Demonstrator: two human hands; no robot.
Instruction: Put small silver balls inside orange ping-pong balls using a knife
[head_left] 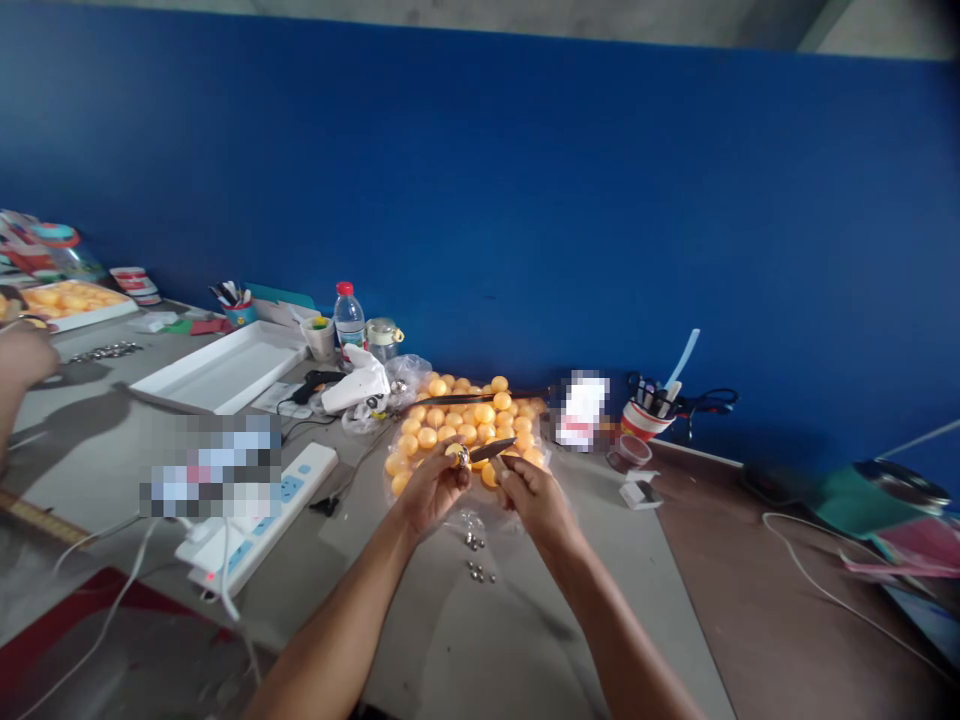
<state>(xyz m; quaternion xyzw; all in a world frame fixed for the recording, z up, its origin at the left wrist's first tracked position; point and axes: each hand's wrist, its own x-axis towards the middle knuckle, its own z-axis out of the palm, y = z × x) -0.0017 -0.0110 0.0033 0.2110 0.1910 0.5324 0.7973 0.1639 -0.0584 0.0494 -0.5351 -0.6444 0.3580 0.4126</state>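
Observation:
My left hand [433, 487] is closed around a small orange ball [454, 455] with a shiny metallic part on its side. My right hand [536, 495] is closed in a pinch, just right of the left. Between the hands is a dark pointed blade [493, 450], like a knife, which my right fingers seem to hold by a light-coloured part; its left end is close to the ball. Behind both hands lies a clear plastic bag of many orange balls [466, 433]. Several small steel balls [477, 572] rest on the table below the hands.
A white power strip [259, 520] with cables lies left, near a glue gun [315, 385] and white tray [225, 365]. Behind stands a bottle [349, 320]. To the right are a pen cup [646, 415] and small clear cup [631, 452]. Another person's hand [26, 355] is far left.

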